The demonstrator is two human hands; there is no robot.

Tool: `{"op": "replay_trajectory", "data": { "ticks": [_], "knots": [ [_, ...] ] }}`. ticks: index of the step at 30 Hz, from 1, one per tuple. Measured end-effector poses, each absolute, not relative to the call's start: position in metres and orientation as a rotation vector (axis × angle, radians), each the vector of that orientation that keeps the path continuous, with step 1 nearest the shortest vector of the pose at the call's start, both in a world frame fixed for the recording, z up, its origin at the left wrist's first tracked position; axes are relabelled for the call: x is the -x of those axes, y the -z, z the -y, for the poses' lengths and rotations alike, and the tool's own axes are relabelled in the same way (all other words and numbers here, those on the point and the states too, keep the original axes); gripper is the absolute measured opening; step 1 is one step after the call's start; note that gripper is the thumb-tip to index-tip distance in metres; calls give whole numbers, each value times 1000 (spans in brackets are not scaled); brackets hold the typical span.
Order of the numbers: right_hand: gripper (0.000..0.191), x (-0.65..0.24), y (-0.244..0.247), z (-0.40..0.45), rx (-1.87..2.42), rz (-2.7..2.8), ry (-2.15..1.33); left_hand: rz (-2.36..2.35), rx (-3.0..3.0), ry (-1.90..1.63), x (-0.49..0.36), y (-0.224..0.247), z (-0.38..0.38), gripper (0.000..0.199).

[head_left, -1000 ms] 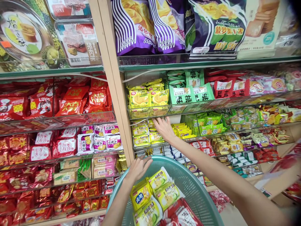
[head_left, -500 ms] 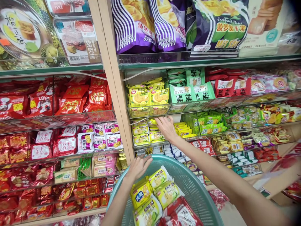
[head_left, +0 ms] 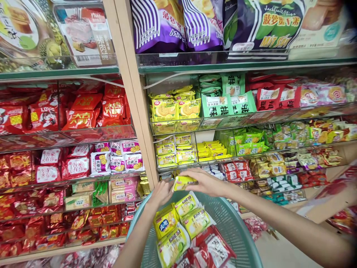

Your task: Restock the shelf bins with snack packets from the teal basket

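Note:
A yellow lemon-snack packet (head_left: 184,182) is pinched in my right hand (head_left: 208,182), above the far rim of a teal plastic basket (head_left: 237,232). My left hand (head_left: 161,194) grips that basket at its far left rim; its fingertips are close to the packet's left end, and I cannot tell if they touch. Inside the basket lie several yellow lemon-snack packets (head_left: 178,223) and red-and-white packets (head_left: 213,249). Straight ahead on the shelf, similar small yellow packets (head_left: 185,154) fill a clear compartment.
A wooden upright (head_left: 136,93) divides the shelving. Clear shelf fronts (head_left: 178,126) edge the rows. Red packets (head_left: 83,111) fill the left side, large purple chip bags (head_left: 158,37) the top. Green packets (head_left: 227,104) stand right of the yellow ones. Floor (head_left: 281,245) shows at lower right.
My right hand has drawn back and down from the yellow compartment to the basket's rim, now with a yellow packet in it. My left hand stays at the rim. The view has shifted slightly.

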State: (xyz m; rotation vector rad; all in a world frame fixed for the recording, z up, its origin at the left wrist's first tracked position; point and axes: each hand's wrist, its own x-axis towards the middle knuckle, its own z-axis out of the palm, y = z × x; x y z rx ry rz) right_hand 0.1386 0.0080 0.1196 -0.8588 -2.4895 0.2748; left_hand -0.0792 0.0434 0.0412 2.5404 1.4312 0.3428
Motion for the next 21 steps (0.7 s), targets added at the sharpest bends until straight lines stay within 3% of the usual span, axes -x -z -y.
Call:
{"op": "replay_trajectory", "data": {
  "ticks": [6,9,21],
  "knots": [
    [42,-150,-91,-18,1016,2570,-846,-1397,-2541,-406,78,-45,-42,57],
    [50,-148,-84,-22,1094,2567,-888,-1402,-2532,-391,77,-45,-42,57],
    [36,-132,-82,-9,1135,2754,-792,-1380,-2519,-427,77,-43,-43,57]
  ]
}}
